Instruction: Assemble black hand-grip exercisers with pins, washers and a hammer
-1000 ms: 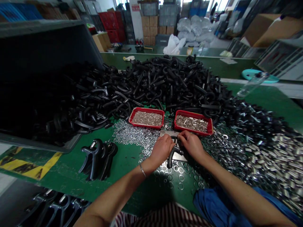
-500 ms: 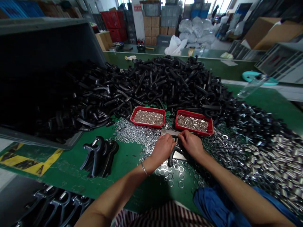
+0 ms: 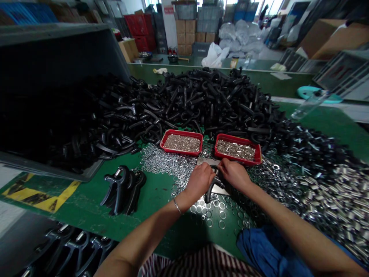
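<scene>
My left hand (image 3: pixel 200 181) and my right hand (image 3: pixel 235 174) meet over a small metal plate (image 3: pixel 205 161) on the green table, both closed round a curved black plastic handle (image 3: pixel 211 188). The handle's lower end sticks out between the hands toward me. My right fingers pinch at its upper end; what they hold there is too small to see. Loose silver washers (image 3: pixel 215 209) lie under and around both hands. Two red trays stand just beyond the hands: the left tray (image 3: pixel 181 134) holds small silver parts, the right tray (image 3: pixel 237 139) holds small metal pins.
A big heap of black handles (image 3: pixel 201 100) covers the far table. A dark grey bin (image 3: pixel 57 77) stands at left. A few assembled black grips (image 3: pixel 123 188) lie left of my hands, more at bottom left (image 3: pixel 72 250). Metal sleeves (image 3: pixel 340 192) pile at right. Blue cloth (image 3: pixel 259 246) lies near me.
Both hands stay together on the black handle with only small finger shifts. The view has drifted slightly.
</scene>
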`<state>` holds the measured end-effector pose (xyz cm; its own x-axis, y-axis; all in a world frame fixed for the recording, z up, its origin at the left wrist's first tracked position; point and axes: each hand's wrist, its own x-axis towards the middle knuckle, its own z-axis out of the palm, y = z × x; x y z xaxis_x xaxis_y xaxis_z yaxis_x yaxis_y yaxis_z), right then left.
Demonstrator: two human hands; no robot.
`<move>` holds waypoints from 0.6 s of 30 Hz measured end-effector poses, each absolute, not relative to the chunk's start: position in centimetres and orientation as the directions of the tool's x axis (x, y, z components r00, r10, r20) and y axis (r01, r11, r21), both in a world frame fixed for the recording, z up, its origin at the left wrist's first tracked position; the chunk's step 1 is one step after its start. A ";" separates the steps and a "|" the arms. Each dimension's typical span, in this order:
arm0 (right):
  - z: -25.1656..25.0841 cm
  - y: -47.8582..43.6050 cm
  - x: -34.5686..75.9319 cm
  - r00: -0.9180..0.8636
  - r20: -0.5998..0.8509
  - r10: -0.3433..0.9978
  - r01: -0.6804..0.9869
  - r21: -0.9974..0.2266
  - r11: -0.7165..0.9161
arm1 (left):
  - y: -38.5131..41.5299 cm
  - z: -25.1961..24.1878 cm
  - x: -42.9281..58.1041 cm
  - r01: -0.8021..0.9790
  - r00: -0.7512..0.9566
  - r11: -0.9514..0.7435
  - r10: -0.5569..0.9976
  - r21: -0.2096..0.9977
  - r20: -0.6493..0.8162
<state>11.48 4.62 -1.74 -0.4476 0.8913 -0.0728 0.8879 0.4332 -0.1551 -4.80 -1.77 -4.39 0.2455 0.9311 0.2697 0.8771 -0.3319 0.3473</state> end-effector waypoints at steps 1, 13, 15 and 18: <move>-1.7 4.6 11.3 -0.452 -0.074 0.889 0.888 -0.131 0.440 | -1.8 -4.4 -4.8 0.877 0.258 -0.341 0.929 0.340 0.267; -2.6 1.4 21.1 -0.440 0.063 0.896 0.890 -0.102 0.445 | -1.7 -4.3 -4.8 0.884 0.227 -0.313 0.937 0.347 0.266; -3.4 0.6 22.6 -0.475 0.035 0.879 0.877 -0.064 0.477 | -1.6 -4.3 -4.7 0.891 0.273 -0.346 0.925 0.294 0.264; -3.7 0.3 23.4 -0.489 0.036 0.871 0.855 -0.175 0.488 | -1.4 -4.4 -4.7 0.884 0.328 -0.390 0.910 0.257 0.253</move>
<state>23.39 0.26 -3.74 -0.4893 0.8714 0.0357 0.8554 0.4875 -0.1747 -4.73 -1.42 -4.37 0.3281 0.9100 0.2534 0.8842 -0.3903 0.2568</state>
